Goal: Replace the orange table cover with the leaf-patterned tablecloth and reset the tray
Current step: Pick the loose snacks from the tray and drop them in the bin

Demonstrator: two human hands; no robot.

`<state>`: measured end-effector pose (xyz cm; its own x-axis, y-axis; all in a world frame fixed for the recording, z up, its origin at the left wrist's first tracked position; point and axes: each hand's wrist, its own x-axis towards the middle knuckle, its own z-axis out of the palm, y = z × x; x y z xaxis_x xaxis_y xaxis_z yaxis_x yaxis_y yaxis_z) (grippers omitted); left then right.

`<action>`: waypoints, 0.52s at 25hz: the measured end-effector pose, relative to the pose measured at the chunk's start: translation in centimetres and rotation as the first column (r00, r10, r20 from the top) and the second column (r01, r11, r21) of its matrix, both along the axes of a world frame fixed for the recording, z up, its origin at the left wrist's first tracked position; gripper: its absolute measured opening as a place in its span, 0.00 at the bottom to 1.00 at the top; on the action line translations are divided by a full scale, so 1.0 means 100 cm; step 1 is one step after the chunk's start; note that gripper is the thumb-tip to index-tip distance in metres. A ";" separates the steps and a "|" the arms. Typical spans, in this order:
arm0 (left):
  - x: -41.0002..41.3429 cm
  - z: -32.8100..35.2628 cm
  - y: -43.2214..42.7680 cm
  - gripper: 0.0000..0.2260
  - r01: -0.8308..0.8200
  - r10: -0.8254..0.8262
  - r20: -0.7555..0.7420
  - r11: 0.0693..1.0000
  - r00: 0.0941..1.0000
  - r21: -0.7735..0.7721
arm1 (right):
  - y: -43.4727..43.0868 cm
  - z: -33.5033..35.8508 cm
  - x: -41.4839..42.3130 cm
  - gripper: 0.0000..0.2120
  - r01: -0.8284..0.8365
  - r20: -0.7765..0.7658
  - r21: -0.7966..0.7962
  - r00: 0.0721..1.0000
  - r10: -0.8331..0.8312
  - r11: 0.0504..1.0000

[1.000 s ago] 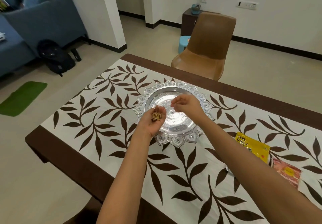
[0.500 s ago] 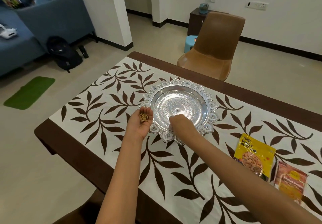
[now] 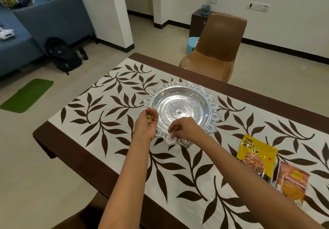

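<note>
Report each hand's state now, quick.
Left hand: open, palm up, cupping small nuts.
Right hand: fingers pinched over the tray rim; contents cannot be told.

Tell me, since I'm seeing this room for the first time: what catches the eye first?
The ornate silver tray stands out, shining mid-table on the leaf-patterned tablecloth. Just before it, the left hand cups a few small nuts while the right hand pinches at the tray's near rim. A bright yellow snack packet lies to the right.
</note>
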<state>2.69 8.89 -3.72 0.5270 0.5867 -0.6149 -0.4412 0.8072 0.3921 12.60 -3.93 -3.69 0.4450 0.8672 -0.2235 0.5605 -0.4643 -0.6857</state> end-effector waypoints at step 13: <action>0.023 0.012 -0.107 0.10 0.304 -0.302 0.075 0.953 0.951 -0.017 | -0.103 0.006 -0.018 0.05 0.551 -0.415 0.501 0.829 -0.374 0.667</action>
